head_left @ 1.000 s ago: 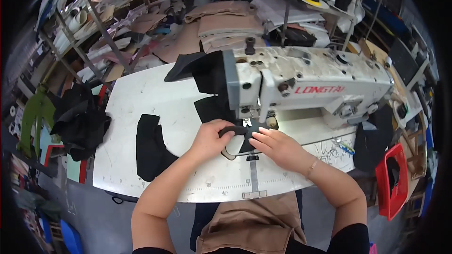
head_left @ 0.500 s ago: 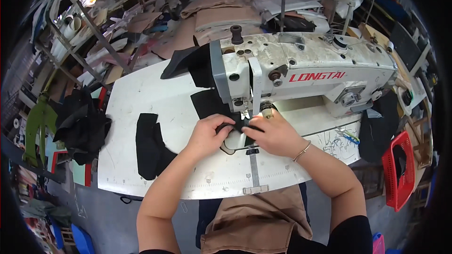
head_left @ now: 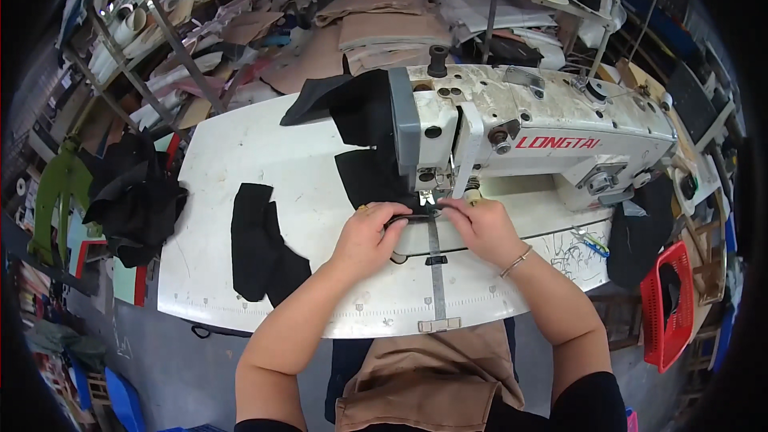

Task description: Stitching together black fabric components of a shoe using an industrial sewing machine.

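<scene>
the left hand [head_left: 370, 236] is nearly closed, thumb and forefinger pinching the rolled edge of a black fabric piece [head_left: 416, 217]. the right hand [head_left: 486, 232], a thin band on its wrist, is half curled, with thumb and fingertips pinched at the other end of that edge. the held piece lies just on the near side of the presser foot [head_left: 426, 198] of a white sewing machine [head_left: 552, 124], between the middle of the surface [head_left: 204, 284] and its near edge. more black fabric [head_left: 364, 116] spreads left of the machine head and reaches the far edge; whether it joins the held piece cannot be told. dark cut pieces [head_left: 258, 244] lie toward the left edge, well apart from the hands. small snips [head_left: 592, 243] rest near the right edge. a dark cloth bundle [head_left: 134, 204] is beyond the left edge, and a red basket [head_left: 654, 328] is beyond the near right corner
</scene>
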`<state>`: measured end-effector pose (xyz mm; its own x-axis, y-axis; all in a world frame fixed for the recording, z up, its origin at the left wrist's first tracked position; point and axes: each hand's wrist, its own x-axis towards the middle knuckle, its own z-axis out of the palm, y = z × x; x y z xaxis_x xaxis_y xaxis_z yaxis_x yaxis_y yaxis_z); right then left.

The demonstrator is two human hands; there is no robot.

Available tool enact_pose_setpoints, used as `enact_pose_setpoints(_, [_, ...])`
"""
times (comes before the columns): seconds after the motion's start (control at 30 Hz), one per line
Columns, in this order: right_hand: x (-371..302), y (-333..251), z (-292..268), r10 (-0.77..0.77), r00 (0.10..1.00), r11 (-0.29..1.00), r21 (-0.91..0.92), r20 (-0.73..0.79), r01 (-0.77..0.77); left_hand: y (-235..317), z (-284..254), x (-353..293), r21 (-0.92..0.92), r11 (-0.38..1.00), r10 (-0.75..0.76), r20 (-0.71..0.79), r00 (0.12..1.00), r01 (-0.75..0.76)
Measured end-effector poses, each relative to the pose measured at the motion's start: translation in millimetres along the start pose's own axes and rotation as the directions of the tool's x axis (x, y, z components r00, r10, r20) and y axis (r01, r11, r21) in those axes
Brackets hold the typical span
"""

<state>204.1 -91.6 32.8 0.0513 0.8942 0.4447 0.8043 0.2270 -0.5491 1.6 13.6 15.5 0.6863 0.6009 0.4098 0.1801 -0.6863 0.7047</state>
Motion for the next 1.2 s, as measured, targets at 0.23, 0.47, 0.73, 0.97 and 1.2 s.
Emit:
enact_pose_setpoints(0.23, [-1,6,11,0.04,0.997,0.998,-0.037,-0.065,-0.042,9,18,0,0.369,0.876,0.315,0.053,0.947,-0.312])
enact_pose_setpoints(0.47, [2,10,11,-0.002,0.995,1.0,-0.013,-0.103,0.001,7,25,8,0.595,0.728,0.324,0.138,0.936,-0.34])
enact_pose_setpoints(0.73, [-5,13,8,-0.066,0.998,0.997,-0.042,-0.014,0.065,2,27,2,0.59,0.747,0.29,0.126,0.949,-0.307])
enact_pose_setpoints(0.97, [0,6,4,-0.048,0.999,0.993,-0.112,-0.019,0.046,5,24,4,0.684,0.696,0.133,0.178,0.975,-0.22])
enact_pose_setpoints(1.2, [-8,16,0,-0.461,0.873,0.862,-0.153,0.159,0.483,3,16,-2,0.561,0.801,0.217,0.056,0.975,-0.21])
